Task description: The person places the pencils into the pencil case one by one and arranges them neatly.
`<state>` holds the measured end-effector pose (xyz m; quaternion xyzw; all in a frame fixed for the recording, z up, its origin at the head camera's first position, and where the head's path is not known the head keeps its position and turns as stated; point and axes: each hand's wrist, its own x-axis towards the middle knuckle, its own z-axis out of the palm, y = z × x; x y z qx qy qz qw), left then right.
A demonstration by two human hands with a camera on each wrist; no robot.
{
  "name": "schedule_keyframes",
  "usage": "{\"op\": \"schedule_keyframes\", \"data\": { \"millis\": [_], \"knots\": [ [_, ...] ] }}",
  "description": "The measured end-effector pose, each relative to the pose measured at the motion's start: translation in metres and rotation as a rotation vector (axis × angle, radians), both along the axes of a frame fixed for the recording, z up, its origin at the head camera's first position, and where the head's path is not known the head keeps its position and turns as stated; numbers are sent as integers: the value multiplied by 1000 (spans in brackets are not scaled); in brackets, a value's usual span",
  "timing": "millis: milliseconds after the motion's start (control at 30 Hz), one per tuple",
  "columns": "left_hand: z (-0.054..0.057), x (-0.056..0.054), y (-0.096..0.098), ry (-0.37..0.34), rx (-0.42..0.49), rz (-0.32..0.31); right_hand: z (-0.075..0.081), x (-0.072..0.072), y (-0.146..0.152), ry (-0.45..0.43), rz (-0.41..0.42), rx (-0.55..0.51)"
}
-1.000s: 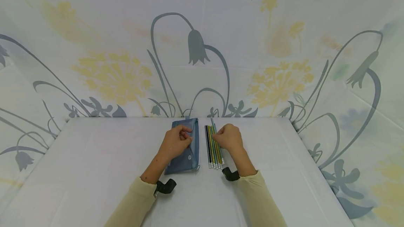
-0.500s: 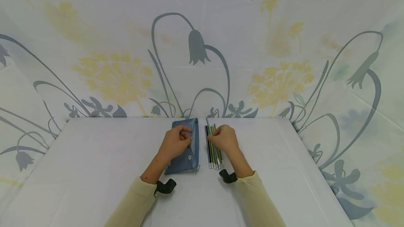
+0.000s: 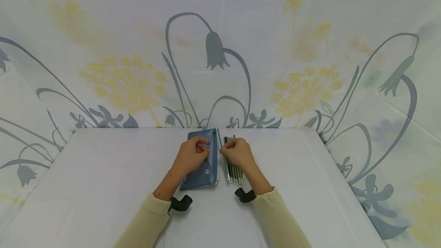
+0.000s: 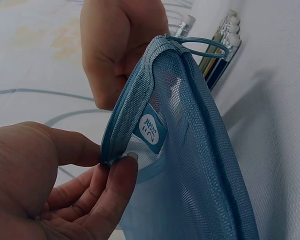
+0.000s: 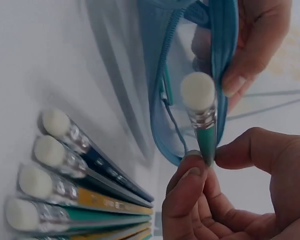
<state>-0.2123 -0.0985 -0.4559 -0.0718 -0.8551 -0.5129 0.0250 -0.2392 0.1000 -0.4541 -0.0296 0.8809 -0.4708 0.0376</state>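
Note:
A blue mesh zip pouch [image 3: 199, 177] lies on the table, its label [image 4: 150, 129] showing in the left wrist view. My left hand [image 3: 193, 154] pinches the pouch's zip edge between thumb and finger, holding the mouth apart. Just right of the pouch, my right hand [image 3: 238, 153] pinches a green pencil [image 5: 206, 140] with a white eraser [image 5: 198, 91]. In the right wrist view that eraser end appears in front of the pouch's opening. Something green with a metallic end shows inside the pouch. Beneath my right hand lies a row of several pencils [image 3: 236, 175], partly covered by it.
The table [image 3: 103, 171] has a white cover. Behind it hangs a flower-printed cloth [image 3: 220, 87]. A cord loop [image 4: 207, 46] sticks out from the pouch's end. Both wrists carry a black camera mount, such as the left mount [image 3: 181, 203].
My right hand has moved left with the pencil, from over the row to beside the pouch's right edge. The left hand and pouch have stayed in place.

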Motion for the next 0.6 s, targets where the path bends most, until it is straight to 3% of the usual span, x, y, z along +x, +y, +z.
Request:
{"op": "schedule_keyframes", "data": {
  "millis": [600],
  "knots": [
    [1, 1, 0, 26, -10, -5, -15, 2, -18, -78, -22, -269]
  ]
}}
